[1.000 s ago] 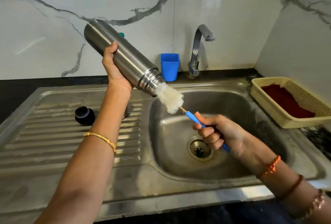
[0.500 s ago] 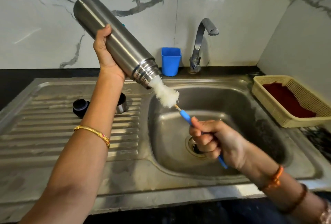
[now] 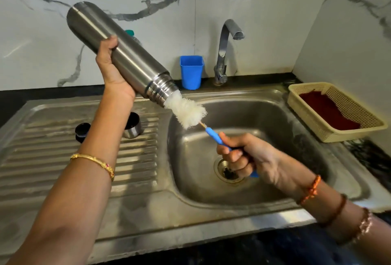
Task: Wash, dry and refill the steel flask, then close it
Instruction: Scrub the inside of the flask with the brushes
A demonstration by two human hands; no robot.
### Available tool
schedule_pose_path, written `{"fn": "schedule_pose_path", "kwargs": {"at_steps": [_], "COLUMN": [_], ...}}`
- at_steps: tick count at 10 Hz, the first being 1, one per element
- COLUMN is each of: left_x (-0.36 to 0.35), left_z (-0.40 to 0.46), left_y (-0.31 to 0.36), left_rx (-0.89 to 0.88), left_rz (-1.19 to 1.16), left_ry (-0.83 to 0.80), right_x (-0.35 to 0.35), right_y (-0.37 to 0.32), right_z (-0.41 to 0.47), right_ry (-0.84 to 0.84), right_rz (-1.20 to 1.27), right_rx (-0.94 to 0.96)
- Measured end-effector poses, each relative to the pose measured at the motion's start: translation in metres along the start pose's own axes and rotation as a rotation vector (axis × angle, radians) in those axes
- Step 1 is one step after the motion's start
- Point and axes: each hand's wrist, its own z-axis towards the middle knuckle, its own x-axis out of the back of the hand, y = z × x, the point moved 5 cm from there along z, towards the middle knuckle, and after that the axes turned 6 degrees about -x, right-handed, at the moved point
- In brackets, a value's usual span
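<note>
Across the lower half of the frame lies the steel sink [image 3: 264,199], its ribbed drainboard [image 3: 53,148] at left; above it, upper left of centre, I see the steel flask [image 3: 118,53] held slanted, mouth down toward the basin. My left hand [image 3: 112,74] wraps the flask's body; my right hand [image 3: 251,156], centre right, is clenched round the blue handle of the bottle brush [image 3: 186,110], whose white head sits partly inside the mouth. Judged risks: a wet barrel may slide through the left grip and drop into the basin; forcing the brush off-axis could bend its wire stem or flick water outward. On the drainboard, the steel cup [image 3: 133,126] and black stopper [image 3: 82,131] stand near the left forearm, which could knock them.
</note>
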Motion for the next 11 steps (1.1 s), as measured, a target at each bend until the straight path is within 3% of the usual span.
{"fn": "schedule_pose_path", "kwargs": {"at_steps": [1,2,3,4,5,6,7,8,9,10,11], "left_x": [-0.003,-0.004,-0.004,-0.002,0.001,0.001,0.001,0.002,0.004,0.003,-0.003], "left_z": [-0.005,-0.007,-0.008,-0.007,-0.003,-0.003,0.001,0.006,0.006,0.008,0.010], "left_y": [-0.006,-0.017,-0.020,-0.017,-0.014,-0.019,-0.021,-0.016,-0.012,-0.007,-0.002], "left_rx": [0.005,0.022,0.057,0.067,0.042,0.060,0.055,0.027,0.032,0.036,0.045], "left_rz": [-0.041,-0.040,0.019,0.028,-0.032,-0.016,-0.012,-0.019,0.018,0.003,0.008], "left_ry": [0.001,0.079,0.074,0.032,0.051,0.096,0.131,0.135,0.093,0.002,-0.032], "right_x": [0.024,0.018,0.003,0.004,0.018,0.019,0.018,0.022,0.035,0.021,0.038], "right_y": [-0.014,-0.022,-0.009,0.009,0.022,0.015,0.004,0.008,0.014,0.035,0.029], "right_z": [-0.010,-0.029,-0.017,-0.013,-0.023,-0.023,-0.035,-0.044,-0.024,-0.013,-0.013], "right_ry": [0.258,1.039,0.847,0.089,0.040,0.345,0.971,1.149,0.573,-0.087,0.110], "right_rz": [-0.326,-1.105,-1.016,-0.104,-0.021,-0.440,-1.142,-1.201,-0.670,0.153,-0.088], "right_rx": [0.337,0.943,0.913,0.113,0.014,0.386,0.784,0.925,0.547,-0.053,0.157]}}
